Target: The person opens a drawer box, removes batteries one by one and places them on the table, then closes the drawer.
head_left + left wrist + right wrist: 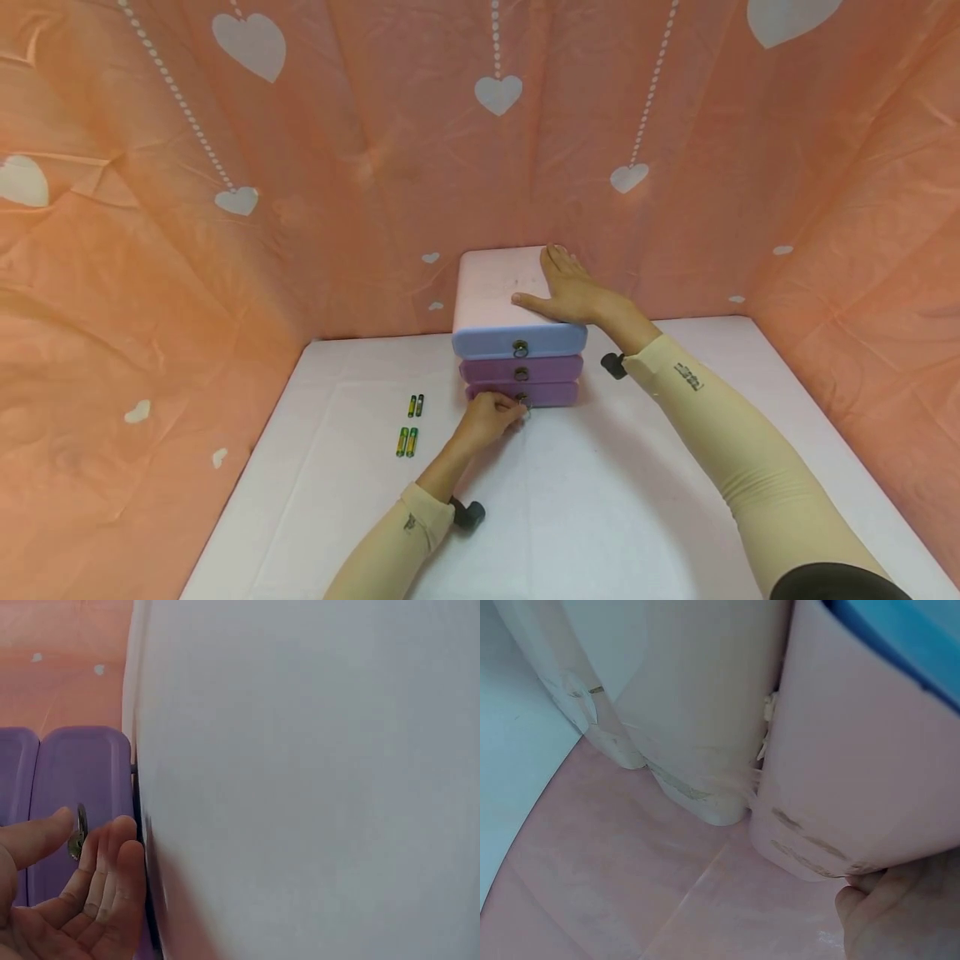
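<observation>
A stack of three small drawers stands at the back of the table, with a pink top (495,287), a blue front (491,342) on the uppermost and purple fronts (487,369) below. My left hand (486,419) is at the bottom drawer, its thumb and fingers on either side of the metal ring pull (82,820), which stands out from the purple front. My right hand (572,293) rests on the pink top with fingers spread. In the right wrist view, the pink side (855,750) is scuffed, and only part of that hand (907,911) shows.
Left of the drawers, two thin batteries (416,406) lie behind two thicker batteries (407,442) on the white tabletop (330,500). An orange cloth (375,208) with white hearts hangs behind the stack and along both sides.
</observation>
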Available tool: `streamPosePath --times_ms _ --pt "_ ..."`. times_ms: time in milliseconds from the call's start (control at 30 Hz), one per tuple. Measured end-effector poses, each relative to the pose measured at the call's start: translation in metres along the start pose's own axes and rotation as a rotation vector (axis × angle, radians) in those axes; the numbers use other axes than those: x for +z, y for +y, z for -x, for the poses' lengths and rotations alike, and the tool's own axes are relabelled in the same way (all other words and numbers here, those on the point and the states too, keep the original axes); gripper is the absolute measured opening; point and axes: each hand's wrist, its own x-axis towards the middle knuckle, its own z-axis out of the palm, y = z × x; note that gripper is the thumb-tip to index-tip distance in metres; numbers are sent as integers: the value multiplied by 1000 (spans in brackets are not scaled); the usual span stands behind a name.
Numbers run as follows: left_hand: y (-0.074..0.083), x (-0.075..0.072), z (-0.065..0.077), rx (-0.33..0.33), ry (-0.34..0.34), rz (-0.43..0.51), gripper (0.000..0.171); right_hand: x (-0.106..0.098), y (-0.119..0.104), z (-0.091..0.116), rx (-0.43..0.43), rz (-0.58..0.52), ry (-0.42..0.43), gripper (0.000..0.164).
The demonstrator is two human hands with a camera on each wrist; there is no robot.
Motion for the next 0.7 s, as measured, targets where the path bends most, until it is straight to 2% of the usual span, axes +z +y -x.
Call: streamPosePath --times_ms 333,500,700 --pt "-2 4 -2 -27 16 170 27 0 0 0 -2 0 -4 114" --pt "-3 5 -2 -32 32 207 27 1 1 -1 -3 4 -3 114" --pt "-5 7 -2 -38 35 209 25 2 1 0 -3 6 0 113"
